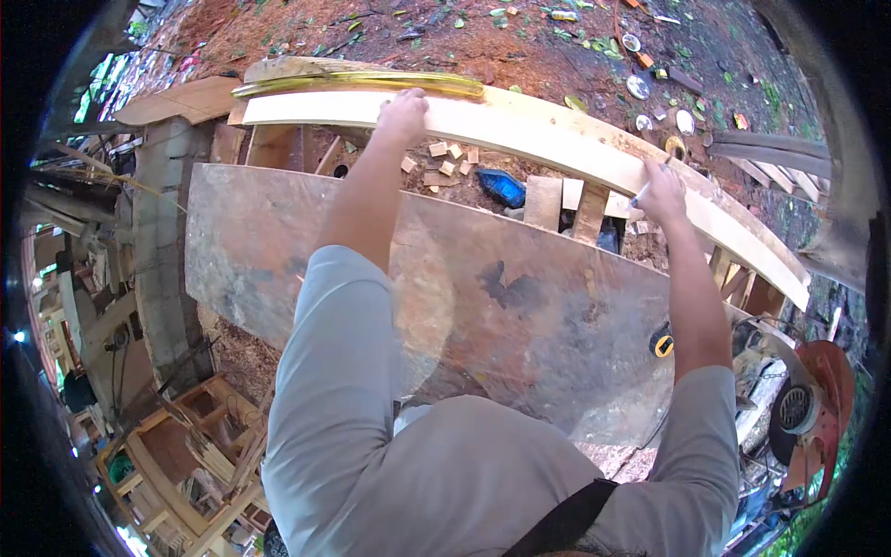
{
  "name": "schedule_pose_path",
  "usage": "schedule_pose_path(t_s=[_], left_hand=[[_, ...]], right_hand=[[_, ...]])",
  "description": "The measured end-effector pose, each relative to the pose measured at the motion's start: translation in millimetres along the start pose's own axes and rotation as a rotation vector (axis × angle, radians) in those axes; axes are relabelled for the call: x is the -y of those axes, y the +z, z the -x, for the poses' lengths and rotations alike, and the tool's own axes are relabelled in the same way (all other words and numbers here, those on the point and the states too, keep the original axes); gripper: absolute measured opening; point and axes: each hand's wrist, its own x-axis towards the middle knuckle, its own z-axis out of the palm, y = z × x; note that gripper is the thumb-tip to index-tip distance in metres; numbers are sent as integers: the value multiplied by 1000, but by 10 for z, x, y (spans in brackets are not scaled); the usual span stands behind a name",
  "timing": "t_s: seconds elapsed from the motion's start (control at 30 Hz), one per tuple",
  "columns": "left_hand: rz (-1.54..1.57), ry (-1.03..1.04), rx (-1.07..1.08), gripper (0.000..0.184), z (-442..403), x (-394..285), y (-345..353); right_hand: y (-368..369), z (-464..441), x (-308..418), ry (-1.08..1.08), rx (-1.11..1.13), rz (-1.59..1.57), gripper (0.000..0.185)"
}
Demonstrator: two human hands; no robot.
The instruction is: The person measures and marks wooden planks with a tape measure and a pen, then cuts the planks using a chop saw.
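A long, pale wooden plank [529,132] lies across the far side of the work area, looking curved through the wide lens. My left hand [403,117] is on the plank's left part, its fingers bent over the far edge. Further right, my right hand [663,195] rests at the plank with closed fingers around a slim pen [637,200], mostly hidden by the hand. Yellowish thin strips [362,83] lie just beyond my left hand along the far edge.
A stained tabletop [306,227] lies between my body and the plank. Small wood blocks [447,167] and a blue object [501,187] sit in the gap. A yellow-black tape measure [662,345] lies at right, near a red machine [821,408]. Wooden frames [186,446] stand lower left.
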Motion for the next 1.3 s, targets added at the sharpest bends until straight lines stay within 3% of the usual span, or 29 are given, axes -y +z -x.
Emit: schedule_pose_path(t_s=[0.23, 0.3, 0.37, 0.4, 0.43, 0.47, 0.5, 0.57, 0.6, 0.67, 0.9, 0.97, 1.03, 1.07, 1.1, 1.13, 1.2, 1.3], left_hand=[[-22, 13, -127, 26, 30, 272, 128], [-13, 82, -66, 34, 37, 181, 54], [136, 48, -157, 36, 45, 141, 141], [198, 85, -155, 40, -162, 354, 444], [382, 129, -261, 42, -272, 490, 638], [347, 132, -252, 43, -306, 511, 719], [211, 143, -200, 42, -210, 369, 534], [106, 242, -103, 41, -165, 211, 269], [98, 274, -80, 47, -204, 168, 278], [139, 275, -169, 45, -152, 24, 252], [55, 200, -85, 42, -53, -141, 95], [97, 168, -97, 44, 25, -159, 98], [122, 78, -286, 47, 63, -55, 381], [35, 36, -223, 51, 250, -146, 319], [175, -33, -221, 50, 533, -364, 129], [125, 89, -350, 42, 623, -223, 387], [202, 1, -428, 37, 1202, -288, 569], [420, -151, -707, 38, 2294, -440, 990]], right_hand=[[77, -132, 168, -93, -85, -60, 51], [51, -134, 99, -83, -60, -25, 52], [32, -100, 76, -68, -11, -47, 50], [243, -121, -69, -204, -186, -43, 40], [145, -101, 0, -156, -118, -41, 31], [240, -171, -12, -97, -81, -18, 29], [388, -180, -69, -193, -213, 106, 29], [111, -141, 104, 31, 50, -5, 39], [34, -119, 140, 45, 85, 0, 45], [-122, -57, 241, 122, 105, -37, 43], [-50, -75, 225, 113, 123, -57, 40], [-21, -82, 231, 115, 140, -81, 48], [-27, 13, 305, 76, 20, -44, 55], [-23, 84, 371, 49, -96, -3, 62], [-28, 178, 459, -27, -211, -158, 67], [-35, 276, 552, -112, -323, -318, 72], [-55, 607, 877, -201, -384, -581, 70], [326, 1295, 1378, -262, -106, -604, 73]])
